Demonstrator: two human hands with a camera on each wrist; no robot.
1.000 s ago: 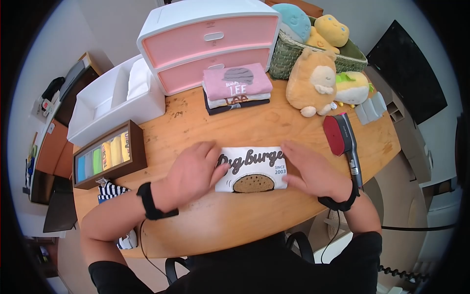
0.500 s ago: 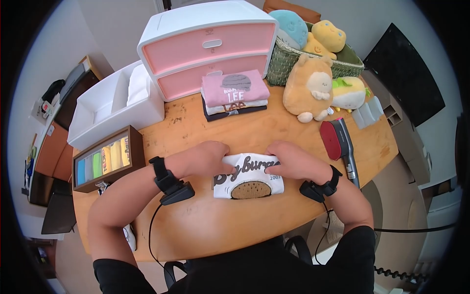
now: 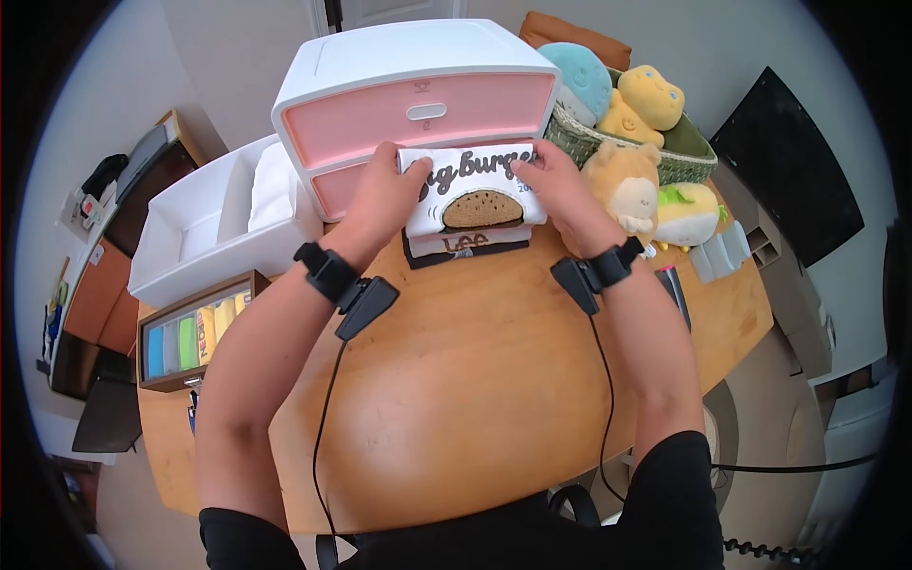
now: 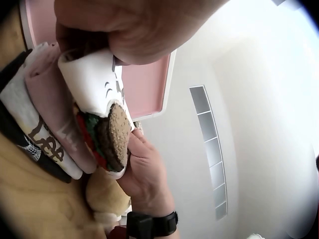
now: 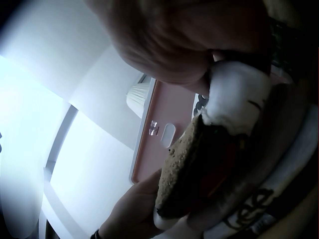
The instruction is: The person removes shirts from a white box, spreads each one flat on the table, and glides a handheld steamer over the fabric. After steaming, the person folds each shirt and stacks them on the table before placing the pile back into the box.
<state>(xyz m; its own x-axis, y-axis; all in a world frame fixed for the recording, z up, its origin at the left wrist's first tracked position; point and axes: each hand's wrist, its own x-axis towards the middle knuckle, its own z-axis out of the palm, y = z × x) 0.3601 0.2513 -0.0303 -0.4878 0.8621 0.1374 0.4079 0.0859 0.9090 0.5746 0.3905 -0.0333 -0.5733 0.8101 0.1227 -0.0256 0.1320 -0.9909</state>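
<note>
A folded white T-shirt (image 3: 483, 204) with "Big burger" lettering and a burger print is held between both hands, over a stack of folded shirts. My left hand (image 3: 388, 195) grips its left side, thumb on top; my right hand (image 3: 559, 193) pinches the right side the same way. Below it, the left wrist view shows a pink shirt (image 4: 52, 102), a white shirt (image 4: 20, 92) with "Lee" lettering and, at the bottom, a dark shirt (image 3: 475, 255). From the head view the pink shirt is hidden by the white one, whose underside lies close over the pink.
Behind the stack stands a white drawer unit (image 3: 380, 114) with pink fronts. To the left are a white divided bin (image 3: 176, 277) and a windowed wooden box (image 3: 169, 385) of rolled cloths. On the right sit a bear plush (image 3: 632, 195), a green basket (image 3: 698, 166) of plush toys and a brush handle (image 3: 677, 290).
Both hands have taken hold of the white T-shirt, lifted it from the table's middle and carried it forward over the stack. The head view has shifted slightly.
</note>
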